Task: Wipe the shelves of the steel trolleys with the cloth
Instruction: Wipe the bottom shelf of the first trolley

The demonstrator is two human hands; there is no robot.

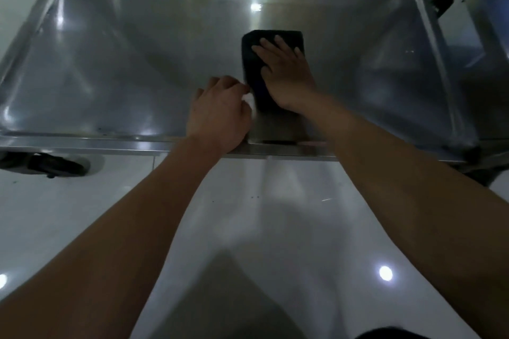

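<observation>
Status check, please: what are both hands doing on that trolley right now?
Right hand flat on dark cloth, pressing it to steel shelf. Left hand loosely curled at cloth's near edge. Nothing in the way.

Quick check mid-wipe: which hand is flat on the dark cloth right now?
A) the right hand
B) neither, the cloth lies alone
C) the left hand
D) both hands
A: the right hand lies palm-down with fingers spread on the dark cloth on the steel shelf, while the left hand is loosely curled at the cloth's near-left edge by the shelf's front rim.
</observation>
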